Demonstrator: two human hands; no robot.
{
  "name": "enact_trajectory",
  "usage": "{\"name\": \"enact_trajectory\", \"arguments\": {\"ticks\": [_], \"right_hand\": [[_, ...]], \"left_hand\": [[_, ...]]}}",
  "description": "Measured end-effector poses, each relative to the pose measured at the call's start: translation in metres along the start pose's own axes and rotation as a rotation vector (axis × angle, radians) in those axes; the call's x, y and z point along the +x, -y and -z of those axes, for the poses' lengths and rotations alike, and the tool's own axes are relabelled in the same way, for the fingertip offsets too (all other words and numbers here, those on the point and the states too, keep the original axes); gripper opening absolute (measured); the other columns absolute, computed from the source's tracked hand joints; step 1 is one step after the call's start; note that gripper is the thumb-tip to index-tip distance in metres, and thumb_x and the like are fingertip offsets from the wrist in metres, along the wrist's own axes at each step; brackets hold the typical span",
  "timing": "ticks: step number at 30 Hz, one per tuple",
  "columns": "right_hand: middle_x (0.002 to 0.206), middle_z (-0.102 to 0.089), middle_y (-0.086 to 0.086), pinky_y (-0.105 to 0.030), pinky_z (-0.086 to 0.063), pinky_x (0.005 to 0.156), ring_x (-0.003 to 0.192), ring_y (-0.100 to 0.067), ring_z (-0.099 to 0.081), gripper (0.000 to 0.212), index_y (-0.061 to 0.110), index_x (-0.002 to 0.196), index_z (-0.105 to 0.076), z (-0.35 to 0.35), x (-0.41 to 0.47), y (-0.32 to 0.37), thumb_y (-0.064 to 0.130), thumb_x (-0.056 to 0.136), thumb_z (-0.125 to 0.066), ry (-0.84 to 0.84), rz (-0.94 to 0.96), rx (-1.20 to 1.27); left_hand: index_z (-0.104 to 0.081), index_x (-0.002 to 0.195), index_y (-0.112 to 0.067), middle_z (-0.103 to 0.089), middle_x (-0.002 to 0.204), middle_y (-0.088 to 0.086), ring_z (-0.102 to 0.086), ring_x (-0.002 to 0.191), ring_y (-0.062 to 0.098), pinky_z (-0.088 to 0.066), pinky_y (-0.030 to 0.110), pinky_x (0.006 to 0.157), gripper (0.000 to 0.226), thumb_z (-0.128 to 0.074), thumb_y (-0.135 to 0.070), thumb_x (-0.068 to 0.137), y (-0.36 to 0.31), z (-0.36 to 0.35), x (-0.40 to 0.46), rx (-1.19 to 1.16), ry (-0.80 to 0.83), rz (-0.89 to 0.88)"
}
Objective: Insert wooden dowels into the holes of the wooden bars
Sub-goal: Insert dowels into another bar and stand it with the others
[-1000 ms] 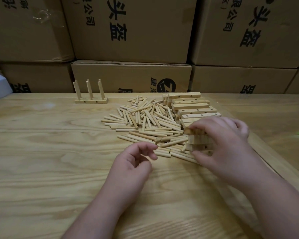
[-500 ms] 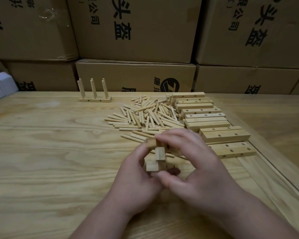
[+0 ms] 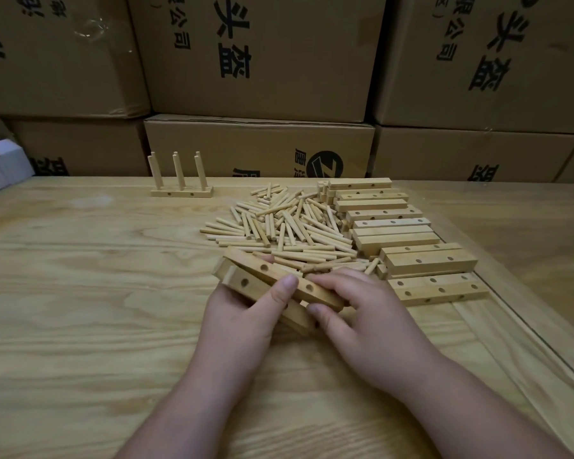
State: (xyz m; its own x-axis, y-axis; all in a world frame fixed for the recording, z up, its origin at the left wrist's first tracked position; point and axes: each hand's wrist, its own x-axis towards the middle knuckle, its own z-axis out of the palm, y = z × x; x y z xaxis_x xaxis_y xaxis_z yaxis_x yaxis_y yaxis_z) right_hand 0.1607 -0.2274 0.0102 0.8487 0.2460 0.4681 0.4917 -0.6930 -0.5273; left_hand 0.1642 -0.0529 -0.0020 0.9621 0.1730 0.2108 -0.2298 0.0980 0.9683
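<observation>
Two drilled wooden bars [image 3: 272,279] lie stacked and slanted across my hands, just above the table, round holes facing up. My left hand [image 3: 242,319] grips their left half, thumb pressed on the upper bar. My right hand [image 3: 362,313] holds the right end, thumb below and fingers over the far side. Behind them spreads a pile of loose dowels [image 3: 279,226]. A row of more wooden bars [image 3: 395,233] lies to the right of the pile. A finished bar with three upright dowels [image 3: 179,180] stands at the table's back.
Stacked cardboard boxes [image 3: 259,61] wall off the far side of the wooden table [image 3: 80,293]. A small white box [image 3: 0,167] sits at the far left edge. A raised table seam [image 3: 524,326] runs diagonally on the right.
My right hand took bars from the stack on the right and brought them to the middle. My left hand closed on them, and the bars turned from end-on to lying slanted with holes up.
</observation>
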Motion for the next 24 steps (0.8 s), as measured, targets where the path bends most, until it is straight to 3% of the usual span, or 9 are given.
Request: {"name": "enact_trajectory", "arguments": {"ticks": [4,6,8,11,15,17,20,22,24], "right_hand": [[0.111,-0.063,0.022,-0.005,-0.038,0.094,0.109,0.006,-0.055,0.031,0.025,0.119,-0.070,0.003,0.002,-0.004,0.018,0.090,-0.070,-0.079,-0.061,-0.005],[0.111,-0.064,0.021,-0.007,-0.040,0.094,0.108,0.006,-0.054,0.031,0.025,0.120,-0.071,0.004,0.003,-0.005,0.018,0.090,-0.070,-0.088,-0.109,-0.002],[0.112,-0.063,0.022,-0.002,-0.036,0.093,0.106,0.010,-0.052,0.033,0.025,0.123,-0.070,0.004,0.003,-0.007,0.021,0.090,-0.070,-0.091,-0.170,0.002],[0.104,-0.057,0.033,0.007,-0.029,0.085,0.096,0.023,-0.048,0.036,0.029,0.127,-0.067,0.002,0.003,-0.010,0.026,0.091,-0.069,-0.116,-0.250,0.038],[0.107,-0.066,0.027,-0.004,-0.040,0.089,0.101,0.010,-0.058,0.035,0.033,0.128,-0.066,0.001,0.003,-0.013,0.031,0.092,-0.067,-0.138,-0.335,0.117],[0.100,-0.072,0.020,-0.019,-0.050,0.089,0.096,0.003,-0.064,0.031,0.034,0.124,-0.067,0.000,0.003,-0.011,0.030,0.094,-0.065,-0.122,-0.380,0.195],[0.084,-0.073,0.019,-0.019,-0.051,0.066,0.071,0.001,-0.063,0.017,0.035,0.105,-0.072,-0.001,0.003,-0.008,0.025,0.097,-0.061,-0.094,-0.388,0.311],[0.079,-0.072,0.015,-0.025,-0.047,0.057,0.061,0.000,-0.057,0.016,0.030,0.094,-0.074,-0.002,0.003,-0.005,0.025,0.098,-0.059,-0.084,-0.378,0.360],[0.075,-0.070,0.015,-0.020,-0.042,0.060,0.061,0.002,-0.055,0.018,0.028,0.091,-0.075,-0.002,0.002,-0.002,0.024,0.098,-0.059,-0.054,-0.359,0.440]], "left_hand": [[-0.028,0.147,-0.042,-0.077,0.102,0.000,-0.074,0.097,0.010,-0.055,0.024,0.087,0.101,-0.082,-0.044,0.062,0.001,0.001,0.001,0.000,-0.079,0.023],[-0.010,0.145,-0.059,-0.074,0.106,-0.006,-0.069,0.099,-0.002,-0.047,0.014,0.088,0.114,-0.084,-0.049,0.060,-0.001,0.006,0.002,0.059,-0.184,0.024],[-0.001,0.145,-0.059,-0.075,0.103,-0.008,-0.069,0.093,-0.004,-0.045,0.013,0.084,0.117,-0.088,-0.043,0.069,-0.002,0.013,0.005,0.103,-0.255,0.022],[-0.007,0.141,-0.062,-0.073,0.103,-0.001,-0.068,0.097,0.004,-0.043,0.026,0.093,0.101,-0.083,-0.033,0.081,0.000,0.022,0.011,0.240,-0.248,0.039],[-0.028,0.138,-0.053,-0.064,0.101,-0.018,-0.063,0.098,0.005,-0.043,0.030,0.087,0.074,-0.075,-0.033,0.084,0.003,0.028,0.015,0.494,-0.159,0.057],[-0.041,0.138,-0.046,-0.060,0.119,-0.015,-0.055,0.123,0.021,-0.040,0.037,0.102,0.061,-0.071,-0.038,0.085,0.005,0.027,0.015,0.744,-0.114,0.068],[-0.052,0.137,-0.044,-0.043,0.147,-0.005,-0.030,0.141,0.027,-0.025,0.044,0.114,0.054,-0.066,-0.047,0.086,0.004,0.024,0.014,1.046,-0.085,0.141],[-0.057,0.133,-0.043,-0.043,0.148,-0.007,-0.029,0.142,0.024,-0.023,0.043,0.114,0.048,-0.067,-0.047,0.087,0.001,0.022,0.010,1.029,-0.120,0.069],[-0.065,0.127,-0.038,-0.056,0.136,-0.012,-0.044,0.135,0.015,-0.032,0.031,0.110,0.039,-0.070,-0.042,0.089,-0.001,0.021,0.009,0.821,-0.138,-0.123]]}}
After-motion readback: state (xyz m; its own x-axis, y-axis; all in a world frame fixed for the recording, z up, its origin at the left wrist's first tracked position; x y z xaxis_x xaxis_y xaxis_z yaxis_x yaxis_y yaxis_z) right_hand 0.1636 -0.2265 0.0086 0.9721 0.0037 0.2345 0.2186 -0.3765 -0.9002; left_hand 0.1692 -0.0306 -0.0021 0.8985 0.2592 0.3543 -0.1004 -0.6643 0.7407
